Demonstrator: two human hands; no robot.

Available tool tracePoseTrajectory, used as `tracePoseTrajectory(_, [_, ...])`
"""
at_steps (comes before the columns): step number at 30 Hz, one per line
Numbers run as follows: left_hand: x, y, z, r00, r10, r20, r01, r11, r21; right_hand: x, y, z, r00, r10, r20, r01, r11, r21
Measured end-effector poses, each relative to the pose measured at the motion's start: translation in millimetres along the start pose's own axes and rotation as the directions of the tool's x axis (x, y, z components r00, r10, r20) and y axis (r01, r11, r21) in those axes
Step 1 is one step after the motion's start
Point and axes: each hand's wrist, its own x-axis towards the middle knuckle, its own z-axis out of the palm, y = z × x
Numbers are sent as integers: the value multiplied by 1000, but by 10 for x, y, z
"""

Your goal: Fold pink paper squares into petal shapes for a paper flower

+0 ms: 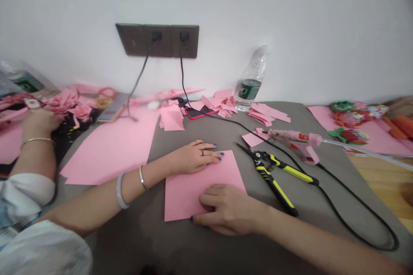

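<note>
A sheet of pink paper (190, 193) lies on the grey table covering before me. My left hand (195, 157) rests flat over its far edge, fingers stretched out to the right. At the near edge, my right hand (230, 210) is closed with curled fingers on the paper and the thumb along the border; the fingertips are partly hidden. Right of the sheet lie shears (271, 172) with yellow and black handles, their blades pointing away to the left. Behind them a pink glue gun (305, 144) lies with a clear glue stick sticking out.
Larger pink sheets (112, 154) lie on the left, with a phone (112, 107) above them. Pink scraps (222, 103) and a water bottle (250, 90) stand near the wall. A black cord (355, 240) loops at right. Another person's hand (40, 120) is at far left.
</note>
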Motion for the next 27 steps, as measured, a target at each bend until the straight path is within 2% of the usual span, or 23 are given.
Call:
tracePoseTrajectory(22, [2,-5,-6,1000,-3,23,3,1000,5,4,63,33,998,-56,19,56,998,1])
tracePoseTrajectory(27, [-1,-19,16,1000,-1,20,1,1000,10,13,49,60,999,-51,14,52,997,-62])
